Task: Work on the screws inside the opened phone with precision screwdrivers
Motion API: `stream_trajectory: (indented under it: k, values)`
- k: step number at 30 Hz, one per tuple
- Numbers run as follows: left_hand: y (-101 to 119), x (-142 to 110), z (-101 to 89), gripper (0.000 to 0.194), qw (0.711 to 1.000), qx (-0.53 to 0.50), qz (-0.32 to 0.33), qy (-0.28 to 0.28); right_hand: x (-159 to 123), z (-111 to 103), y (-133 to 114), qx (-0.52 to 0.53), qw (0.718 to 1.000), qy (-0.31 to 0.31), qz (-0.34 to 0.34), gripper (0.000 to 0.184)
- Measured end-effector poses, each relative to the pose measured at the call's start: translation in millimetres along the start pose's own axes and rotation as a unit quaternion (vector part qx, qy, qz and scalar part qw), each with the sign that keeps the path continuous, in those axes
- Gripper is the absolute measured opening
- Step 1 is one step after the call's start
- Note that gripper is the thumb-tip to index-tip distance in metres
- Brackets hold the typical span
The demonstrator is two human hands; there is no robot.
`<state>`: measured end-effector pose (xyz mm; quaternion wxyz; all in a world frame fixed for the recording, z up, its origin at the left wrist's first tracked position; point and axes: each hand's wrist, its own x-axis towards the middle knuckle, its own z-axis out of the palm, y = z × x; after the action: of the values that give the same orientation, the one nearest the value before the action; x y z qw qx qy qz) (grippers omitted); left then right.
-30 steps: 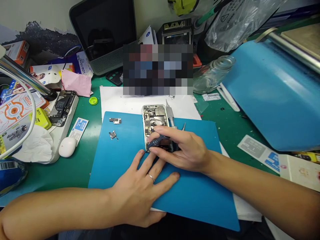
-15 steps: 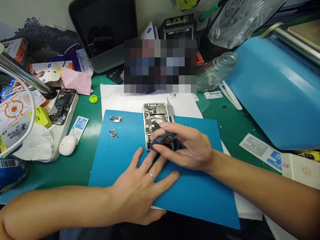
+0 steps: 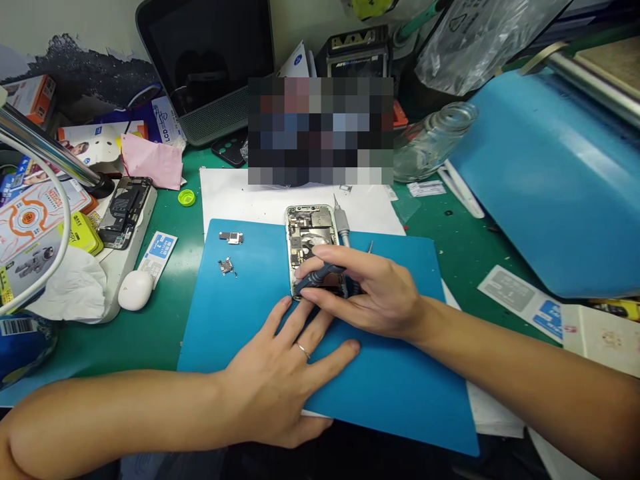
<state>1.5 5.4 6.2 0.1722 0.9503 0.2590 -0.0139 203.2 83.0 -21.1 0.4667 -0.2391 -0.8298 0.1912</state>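
An opened smartphone (image 3: 313, 230) with its inner parts bare lies on the blue mat (image 3: 235, 340). My left hand (image 3: 285, 367) is spread flat on the mat, its fingertips against the phone's lower edge. Between thumb and fingers, my right hand (image 3: 375, 293) pinches a dark grey slim tool (image 3: 321, 275), slanted over the phone's lower left part. The tool's exact kind and its tip are hard to make out. Two small metal phone parts lie left of the phone: a flat piece (image 3: 232, 237) and a bracket-like piece (image 3: 227, 267).
A grey pointed tool (image 3: 341, 220) lies beside the phone's upper right. A glass jar (image 3: 435, 143) rests on its side behind the mat. To the left are a white rounded case (image 3: 136, 291), a green cap (image 3: 187, 198) and another opened phone (image 3: 125, 212). A dark screen (image 3: 210, 60) stands behind.
My right hand has shifted slightly left with the dark tool, which now lies at a lower slant. My left hand and the phone have stayed put.
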Motion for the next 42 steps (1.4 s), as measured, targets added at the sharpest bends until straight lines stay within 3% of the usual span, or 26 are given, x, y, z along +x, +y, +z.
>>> stream_trajectory:
  k: [42]
  values:
    - [-0.1, 0.4, 0.9, 0.092, 1.000, 0.004, -0.003, 0.002, 3.2, -3.0, -2.9, -0.025, 0.999, 0.026, -0.028, 0.068]
